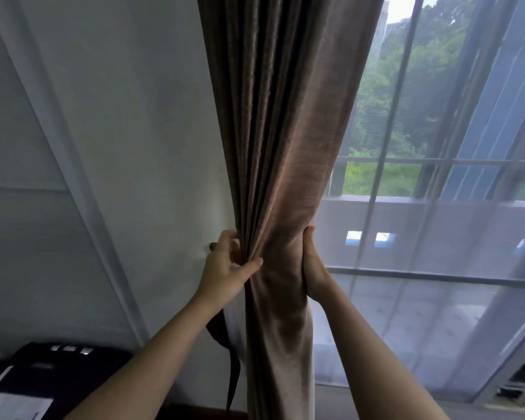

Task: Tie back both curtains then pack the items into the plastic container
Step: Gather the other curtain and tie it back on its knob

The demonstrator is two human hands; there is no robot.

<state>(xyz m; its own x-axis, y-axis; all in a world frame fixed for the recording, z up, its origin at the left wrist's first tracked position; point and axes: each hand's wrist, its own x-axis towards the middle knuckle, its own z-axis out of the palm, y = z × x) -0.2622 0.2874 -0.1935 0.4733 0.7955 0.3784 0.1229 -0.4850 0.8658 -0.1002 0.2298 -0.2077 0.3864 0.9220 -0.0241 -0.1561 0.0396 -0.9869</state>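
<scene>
Gathered curtain [285, 153] gripped mid-height by left hand [223, 269] and right hand [313, 268]; fabric looks soft, weighty, slippery, so cinch right there

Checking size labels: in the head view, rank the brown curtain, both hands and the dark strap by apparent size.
1. brown curtain
2. left hand
3. right hand, edge-on, and dark strap, partly hidden: too close to rank.

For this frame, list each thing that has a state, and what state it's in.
Brown curtain: gathered into a bunch, not tied.
Tie-back strap: hangs loose beside the curtain, not around it.
Sheer curtain: drawn across the window.
Left hand: grips the bunch's left side.
Right hand: grips its right side.
</scene>
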